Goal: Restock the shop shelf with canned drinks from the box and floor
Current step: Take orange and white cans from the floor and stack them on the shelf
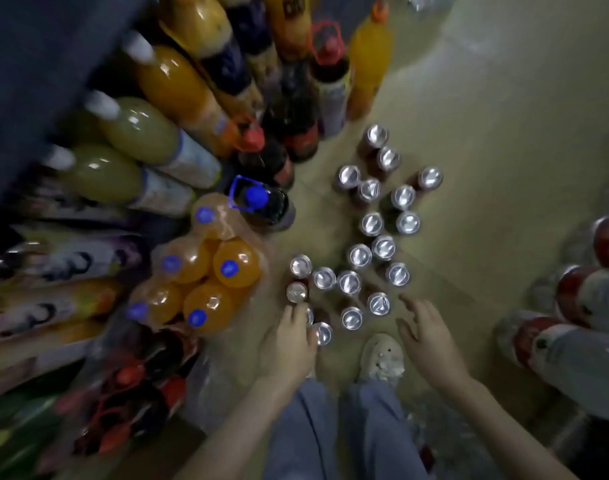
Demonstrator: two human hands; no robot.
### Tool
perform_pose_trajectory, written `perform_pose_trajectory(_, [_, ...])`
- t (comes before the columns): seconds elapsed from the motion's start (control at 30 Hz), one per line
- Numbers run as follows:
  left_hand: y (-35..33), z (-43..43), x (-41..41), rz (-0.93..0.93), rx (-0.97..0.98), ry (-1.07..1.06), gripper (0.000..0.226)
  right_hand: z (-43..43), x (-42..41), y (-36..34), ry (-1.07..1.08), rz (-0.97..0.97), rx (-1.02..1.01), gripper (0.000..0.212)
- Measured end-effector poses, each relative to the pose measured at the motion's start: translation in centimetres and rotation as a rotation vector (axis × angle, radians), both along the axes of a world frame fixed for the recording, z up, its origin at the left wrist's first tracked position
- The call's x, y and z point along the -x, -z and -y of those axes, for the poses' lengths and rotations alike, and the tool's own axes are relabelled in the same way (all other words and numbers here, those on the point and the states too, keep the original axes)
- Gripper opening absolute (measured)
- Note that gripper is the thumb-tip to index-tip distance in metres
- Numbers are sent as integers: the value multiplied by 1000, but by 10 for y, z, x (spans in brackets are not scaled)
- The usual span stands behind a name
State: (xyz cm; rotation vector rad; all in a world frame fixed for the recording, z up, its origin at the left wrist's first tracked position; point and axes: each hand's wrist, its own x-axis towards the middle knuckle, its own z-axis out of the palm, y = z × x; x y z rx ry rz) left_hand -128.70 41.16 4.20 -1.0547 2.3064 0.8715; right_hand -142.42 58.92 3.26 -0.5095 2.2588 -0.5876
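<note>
Looking down, I see cans (pixel 370 223) upright on the floor (pixel 486 168), tops up. My left hand (pixel 289 344) grips one can (pixel 310 316); right hand (pixel 431 337) spread, empty.

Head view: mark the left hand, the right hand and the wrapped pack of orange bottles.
left hand (pixel 289 344), head view, its back.
right hand (pixel 431 341), head view, its back.
wrapped pack of orange bottles (pixel 239 256), head view, one bottle's shoulder.

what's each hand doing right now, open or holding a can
Left hand: fingers draped over a can, firm grip cannot be told.
Right hand: open, holding nothing.
</note>
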Motion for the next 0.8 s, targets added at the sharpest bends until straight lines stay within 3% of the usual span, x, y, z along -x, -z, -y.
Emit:
perform_pose_trajectory(0.17, [123,-24,-27,86,41,-72,38,-8,-36,126,82,76,-28,46])
perform_pose_trajectory(0.3, [183,-35,-30,71,120,16,66,-3,-48,192,103,22,12,52])
perform_pose_trajectory(0.53, [232,-16,-15,-115,382,151,85,42,-51,248,-176,-321,86,72])
perform_pose_trajectory(0.67, [249,-10,-18,-88,327,141,101,77,-57,267,-365,-455,56,77])
perform_pose_trajectory(0.8, [254,-7,-19,-169,251,83,108,99,-54,280,-351,-511,-13,70])
